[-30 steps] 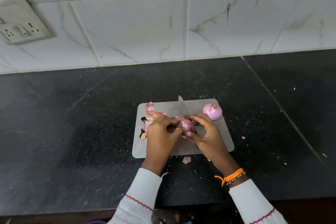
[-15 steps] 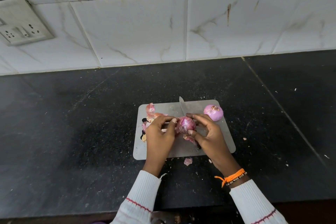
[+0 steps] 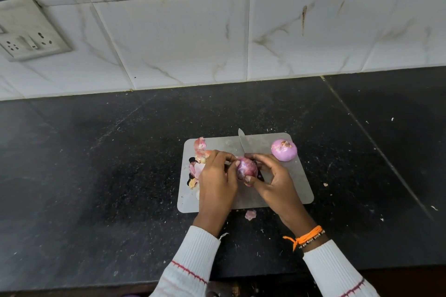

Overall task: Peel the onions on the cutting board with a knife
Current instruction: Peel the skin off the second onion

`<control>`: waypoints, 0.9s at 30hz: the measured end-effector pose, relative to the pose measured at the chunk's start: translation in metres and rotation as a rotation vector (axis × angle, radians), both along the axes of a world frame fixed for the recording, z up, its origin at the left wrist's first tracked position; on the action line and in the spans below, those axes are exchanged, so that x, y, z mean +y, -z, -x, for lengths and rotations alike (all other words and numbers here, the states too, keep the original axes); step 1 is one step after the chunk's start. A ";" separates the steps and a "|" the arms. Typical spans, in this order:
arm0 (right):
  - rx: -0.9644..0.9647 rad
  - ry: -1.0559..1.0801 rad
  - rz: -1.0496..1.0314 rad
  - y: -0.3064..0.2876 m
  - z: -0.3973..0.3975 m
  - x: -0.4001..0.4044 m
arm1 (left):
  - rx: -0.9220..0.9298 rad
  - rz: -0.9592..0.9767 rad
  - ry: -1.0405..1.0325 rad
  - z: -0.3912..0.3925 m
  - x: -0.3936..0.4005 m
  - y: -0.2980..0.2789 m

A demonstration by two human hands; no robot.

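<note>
A cutting board is set on the bench. A peeled onion lies at its far right corner, peels are piled at its left edge, and an onion is held between.

1. Two onions: one onion held between the hands, one peeled onion on the board's far right corner.
2. One knife.
3. One cutting board.
4. Two hands: left hand, right hand.
5. One heap of onion skins on the board's left side; the pieces overlap and cannot be counted.
6. One loose skin piece on the table.
7. One orange wristband.
8. One socket plate on the wall.
</note>
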State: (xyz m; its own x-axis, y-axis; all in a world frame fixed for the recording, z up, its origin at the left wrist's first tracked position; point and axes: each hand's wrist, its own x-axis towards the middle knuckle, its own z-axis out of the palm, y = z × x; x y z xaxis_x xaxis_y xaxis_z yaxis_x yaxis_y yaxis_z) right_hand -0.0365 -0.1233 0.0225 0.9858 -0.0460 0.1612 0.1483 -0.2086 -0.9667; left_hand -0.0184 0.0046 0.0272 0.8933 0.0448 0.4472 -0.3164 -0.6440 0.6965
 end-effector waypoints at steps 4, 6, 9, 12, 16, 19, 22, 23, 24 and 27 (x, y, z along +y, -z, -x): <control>0.035 0.011 -0.029 -0.001 0.001 0.002 | 0.029 -0.028 0.027 0.000 -0.002 0.001; 0.040 0.007 -0.045 -0.002 0.001 0.002 | 0.063 0.006 0.035 0.000 -0.002 0.002; 0.074 -0.014 -0.149 -0.002 0.002 0.000 | 0.147 0.162 0.016 -0.002 -0.003 0.002; 0.155 -0.038 -0.468 -0.005 0.004 -0.002 | 0.319 0.455 -0.014 -0.004 -0.003 -0.003; 0.218 -0.054 -0.762 -0.009 0.004 -0.006 | 0.530 0.912 0.004 -0.003 -0.006 -0.004; 0.240 -0.041 -0.783 -0.008 0.003 -0.007 | 0.572 0.998 0.006 -0.003 -0.007 -0.002; 0.249 -0.008 -0.746 -0.007 0.004 -0.006 | 0.564 0.898 0.000 -0.002 -0.007 0.001; 0.252 0.007 -0.729 -0.006 0.005 -0.005 | 0.551 0.860 0.002 -0.001 -0.008 0.000; 0.256 0.029 -0.710 -0.006 0.005 -0.005 | 0.544 0.845 0.018 0.001 -0.008 -0.001; 0.266 0.113 -0.681 -0.006 0.005 -0.003 | 0.546 0.848 0.123 0.006 -0.008 -0.008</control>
